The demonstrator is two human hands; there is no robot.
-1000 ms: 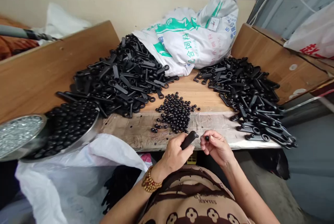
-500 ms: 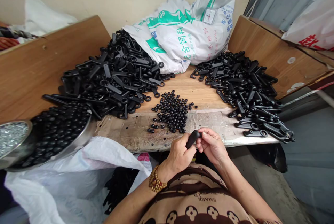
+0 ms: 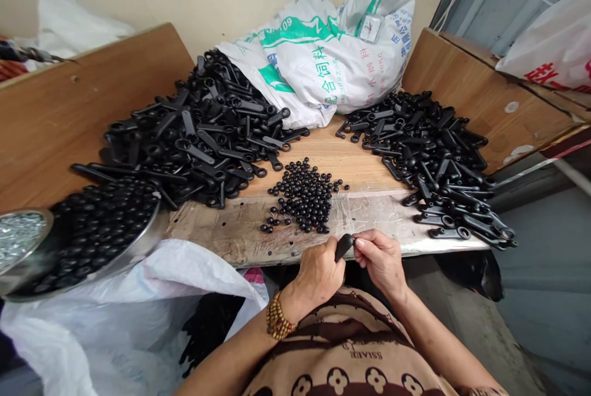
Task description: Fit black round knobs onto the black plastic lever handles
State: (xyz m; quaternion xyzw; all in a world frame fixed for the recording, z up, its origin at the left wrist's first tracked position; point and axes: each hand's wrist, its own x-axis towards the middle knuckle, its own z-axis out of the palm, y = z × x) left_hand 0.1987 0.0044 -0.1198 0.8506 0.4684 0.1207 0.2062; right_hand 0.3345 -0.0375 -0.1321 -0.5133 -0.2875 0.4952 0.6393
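My left hand [image 3: 320,270] is wrapped round a black handle [image 3: 343,247], whose rounded end points up and to the right. At that end, the thumb and fingertips of my right hand [image 3: 379,258] are pinched together; anything between them is too small to make out. Just beyond my hands lies a small heap of black balls [image 3: 307,196] on the wooden table [image 3: 360,162]. Black levers with ring ends form a large pile [image 3: 203,131] on the left and another pile [image 3: 429,143] on the right.
At the left edge stand a metal bowl [image 3: 159,223] of larger black knobs and a smaller bowl [image 3: 46,223] of silvery metal pieces. A printed white sack [image 3: 323,63] lies at the back. An open white bag [image 3: 138,297] hangs below the table's left front.
My right hand's fingers have closed to a narrower pinch at the handle's end, where a dark knob-like part showed before. The handle has shifted slightly to the right.
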